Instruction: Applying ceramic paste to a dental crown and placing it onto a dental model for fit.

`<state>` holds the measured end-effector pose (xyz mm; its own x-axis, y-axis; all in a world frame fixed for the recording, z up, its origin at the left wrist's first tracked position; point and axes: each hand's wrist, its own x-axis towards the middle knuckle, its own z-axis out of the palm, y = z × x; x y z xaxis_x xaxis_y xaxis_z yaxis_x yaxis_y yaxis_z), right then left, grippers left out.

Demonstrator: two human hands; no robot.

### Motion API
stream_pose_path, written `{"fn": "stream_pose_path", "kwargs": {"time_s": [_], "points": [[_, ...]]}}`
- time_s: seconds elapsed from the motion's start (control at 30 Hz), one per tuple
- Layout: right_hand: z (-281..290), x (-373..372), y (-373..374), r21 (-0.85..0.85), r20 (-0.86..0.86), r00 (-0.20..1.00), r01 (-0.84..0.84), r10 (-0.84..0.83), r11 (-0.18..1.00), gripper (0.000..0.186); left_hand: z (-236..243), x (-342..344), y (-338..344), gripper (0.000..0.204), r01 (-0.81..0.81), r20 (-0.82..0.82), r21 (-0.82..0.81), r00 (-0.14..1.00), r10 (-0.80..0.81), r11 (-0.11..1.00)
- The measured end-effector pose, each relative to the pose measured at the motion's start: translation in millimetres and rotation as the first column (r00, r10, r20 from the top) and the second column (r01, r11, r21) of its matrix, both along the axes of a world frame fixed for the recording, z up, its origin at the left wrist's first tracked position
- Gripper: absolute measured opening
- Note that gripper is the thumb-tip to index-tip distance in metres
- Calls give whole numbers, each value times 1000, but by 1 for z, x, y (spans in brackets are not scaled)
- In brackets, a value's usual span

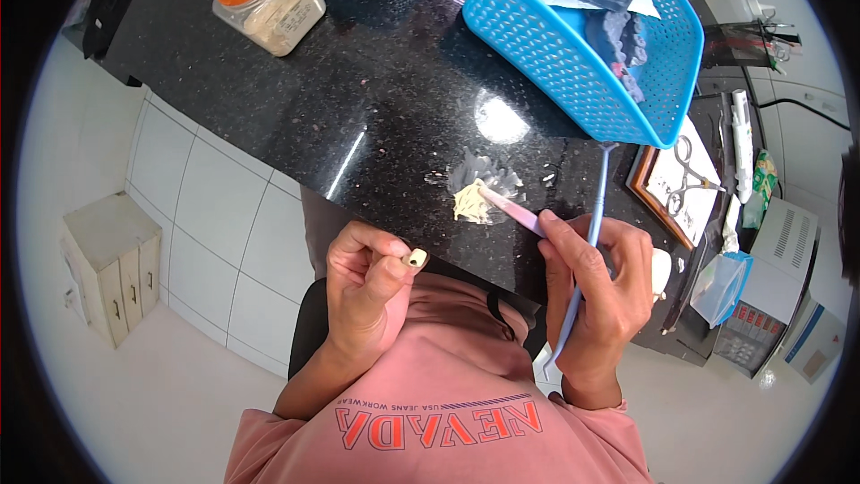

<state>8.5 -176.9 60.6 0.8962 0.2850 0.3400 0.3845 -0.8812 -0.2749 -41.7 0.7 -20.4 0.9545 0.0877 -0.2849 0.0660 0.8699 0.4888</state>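
My left hand (365,280) pinches a small cream-coloured dental crown (416,258) between thumb and fingertips, with a dark hollow showing on it. My right hand (598,285) grips a pale pink spatula-like tool (512,211), its tip resting in a patch of cream paste (469,203) on the black countertop (376,99). A slim blue double-ended dental instrument (574,300) with bent tips is also held in that hand, slanting across the fingers. Grey smears (491,172) surround the paste. The lower fingers of my right hand are partly hidden.
A blue basket (528,45) with grey dental models (614,36) stands at the far right. An orange-rimmed jar of beige powder (285,22) is at the far left. Scissor-like forceps (688,175) lie on a wood-framed white tile (663,202) at the right.
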Motion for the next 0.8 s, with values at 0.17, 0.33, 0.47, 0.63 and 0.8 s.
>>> {"fn": "stream_pose_path", "kwargs": {"time_s": [0.17, 0.33, 0.47, 0.63, 0.8], "points": [[3, 0, 3, 117, -77, 997, 18, -9, 993, 31, 0, 1, 2, 13, 0, 13, -5, 1000, 0, 1000], [-1, -5, 7, 232, 0, 1000, 8, -8, 973, 27, -5, 3, 2, 12, 8, 13, -38, 1000, -7, 999], [-4, -5, 5, 158, -10, 1000, 31, -30, 987, 32, -4, 3, 5, 12, 7, 13, -63, 1000, -6, 998], [-5, -3, 4, 147, 8, 999, -44, 44, 988, 40, -2, 3, 5, 12, 16, 10, -49, 1000, -16, 999], [-4, 1, 5, 158, 10, 1000, -6, 5, 987, 47, -2, 4, 5, 12, 18, 14, -63, 1000, -17, 998]]}}
